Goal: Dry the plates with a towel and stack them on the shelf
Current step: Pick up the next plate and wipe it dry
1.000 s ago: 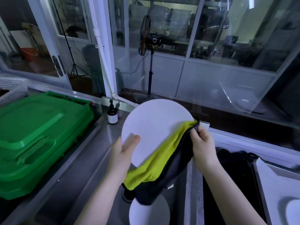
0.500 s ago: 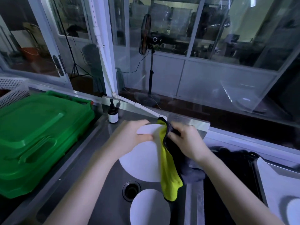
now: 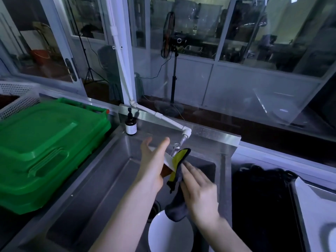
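Drying is the step in hand, we judge. Nearest, a second plate point(image 3: 171, 235) lies in the sink point(image 3: 109, 179). Above it our right hand point(image 3: 198, 190) presses the towel point(image 3: 179, 166) flat-fingered against the held plate point(image 3: 168, 161), our left hand point(image 3: 154, 164) bracing its other face, neither clenched. It stands edge-on, rim running toward the tap point(image 3: 184, 138). Next, we'd rotate it and wipe on.

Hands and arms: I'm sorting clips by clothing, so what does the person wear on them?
Nothing that shows. The left hand and right hand are ungloved. The left arm and right arm are bare to the frame's edge: no sleeve, watch or bracelet. The right hand is blurred, so a thin ring cannot be ruled out.
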